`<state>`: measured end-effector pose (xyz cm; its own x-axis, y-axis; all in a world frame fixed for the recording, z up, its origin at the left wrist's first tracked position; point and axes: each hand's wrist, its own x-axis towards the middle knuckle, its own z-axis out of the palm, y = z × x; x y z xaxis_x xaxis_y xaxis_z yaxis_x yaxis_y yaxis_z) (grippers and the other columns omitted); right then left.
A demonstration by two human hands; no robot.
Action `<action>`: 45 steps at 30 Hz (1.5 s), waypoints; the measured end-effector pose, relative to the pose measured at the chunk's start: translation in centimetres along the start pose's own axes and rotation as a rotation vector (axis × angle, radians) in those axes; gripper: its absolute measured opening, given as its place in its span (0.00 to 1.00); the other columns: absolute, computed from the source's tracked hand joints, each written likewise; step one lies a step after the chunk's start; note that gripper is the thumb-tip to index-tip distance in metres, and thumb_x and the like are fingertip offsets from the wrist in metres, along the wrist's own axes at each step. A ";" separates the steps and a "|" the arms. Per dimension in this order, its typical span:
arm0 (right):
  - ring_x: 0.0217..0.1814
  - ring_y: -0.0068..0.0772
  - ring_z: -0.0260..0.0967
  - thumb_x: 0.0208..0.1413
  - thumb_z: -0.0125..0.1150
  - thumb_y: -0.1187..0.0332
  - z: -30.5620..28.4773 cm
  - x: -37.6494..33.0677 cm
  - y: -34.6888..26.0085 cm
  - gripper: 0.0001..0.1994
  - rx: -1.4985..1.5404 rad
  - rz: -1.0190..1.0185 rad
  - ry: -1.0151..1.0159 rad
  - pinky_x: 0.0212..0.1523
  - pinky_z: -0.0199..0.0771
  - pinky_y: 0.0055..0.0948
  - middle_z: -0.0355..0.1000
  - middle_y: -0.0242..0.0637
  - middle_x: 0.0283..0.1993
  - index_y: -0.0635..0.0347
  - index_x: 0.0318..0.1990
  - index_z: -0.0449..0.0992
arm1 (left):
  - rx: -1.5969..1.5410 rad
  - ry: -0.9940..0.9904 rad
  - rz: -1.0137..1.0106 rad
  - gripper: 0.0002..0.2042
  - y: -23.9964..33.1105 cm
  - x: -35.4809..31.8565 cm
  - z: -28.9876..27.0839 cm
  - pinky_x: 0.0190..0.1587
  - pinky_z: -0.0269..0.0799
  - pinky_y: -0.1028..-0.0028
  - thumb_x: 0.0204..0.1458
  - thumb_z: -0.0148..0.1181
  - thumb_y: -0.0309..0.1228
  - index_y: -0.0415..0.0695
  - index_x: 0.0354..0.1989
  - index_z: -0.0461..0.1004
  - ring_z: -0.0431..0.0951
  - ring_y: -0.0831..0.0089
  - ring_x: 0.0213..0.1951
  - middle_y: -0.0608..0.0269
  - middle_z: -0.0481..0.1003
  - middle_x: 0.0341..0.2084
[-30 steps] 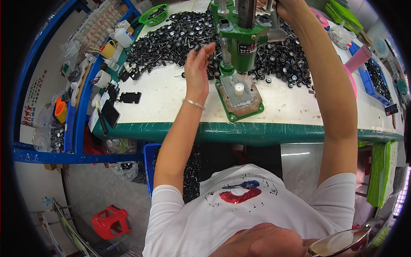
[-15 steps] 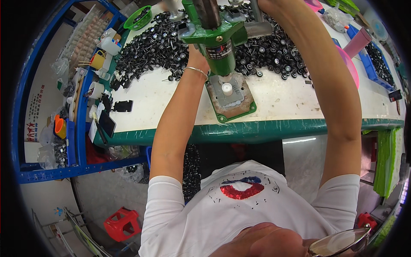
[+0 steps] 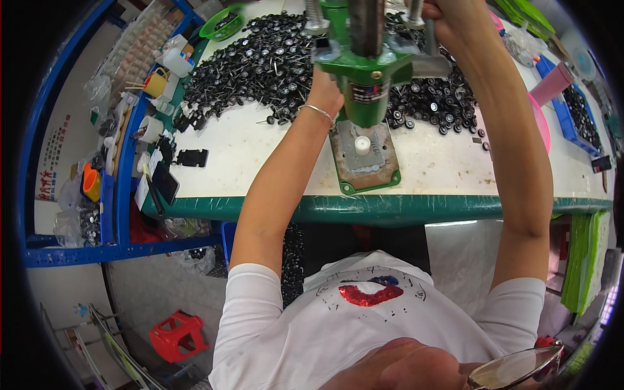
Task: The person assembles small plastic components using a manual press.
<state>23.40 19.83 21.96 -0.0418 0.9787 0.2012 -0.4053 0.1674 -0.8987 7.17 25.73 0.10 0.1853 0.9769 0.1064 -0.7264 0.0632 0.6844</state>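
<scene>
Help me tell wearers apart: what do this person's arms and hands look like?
Both arms wear short white sleeves, with the forearms bare. A thin silvery bracelet circles the left wrist; none shows on the right. The left hand is mostly hidden behind the green press and the right hand is partly out of frame; no glove shows on either.

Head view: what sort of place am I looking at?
Probably a small assembly workshop: a green press stands on a worktable heaped with small black parts, and a blue rack stands at the left.
</scene>
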 end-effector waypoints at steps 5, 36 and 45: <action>0.20 0.16 0.54 0.67 0.51 0.52 -0.1 -0.6 0.8 0.15 -0.149 -0.073 0.066 0.19 0.54 0.15 0.61 0.25 0.25 0.54 0.38 0.71 | 0.352 0.173 0.280 0.09 2.9 -2.9 -0.3 0.40 0.67 0.82 0.60 0.56 0.27 0.41 0.46 0.78 0.77 0.80 0.39 0.69 0.80 0.36; 0.35 0.38 0.73 0.57 0.62 0.64 -16.3 -9.0 18.6 0.10 -1.539 -0.279 -0.257 0.38 0.72 0.36 0.71 0.36 0.40 0.58 0.43 0.75 | 1.877 0.576 -0.376 0.11 13.4 -39.2 -13.6 0.42 0.73 0.76 0.51 0.67 0.33 0.37 0.37 0.81 0.78 0.75 0.34 0.63 0.80 0.30; 0.37 0.25 0.73 0.62 0.55 0.73 -13.6 -8.9 17.0 0.09 -1.012 -0.131 -0.219 0.40 0.72 0.25 0.73 0.36 0.38 0.63 0.47 0.77 | 1.506 0.312 0.306 0.11 7.1 -19.6 -6.9 0.42 0.72 0.73 0.51 0.66 0.29 0.40 0.41 0.81 0.77 0.71 0.36 0.63 0.78 0.34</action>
<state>29.35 15.59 -0.38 -0.2584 0.9196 0.2958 0.5323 0.3911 -0.7508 -6.18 8.48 -2.08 -0.1175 0.9281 0.3534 0.6299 -0.2055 0.7490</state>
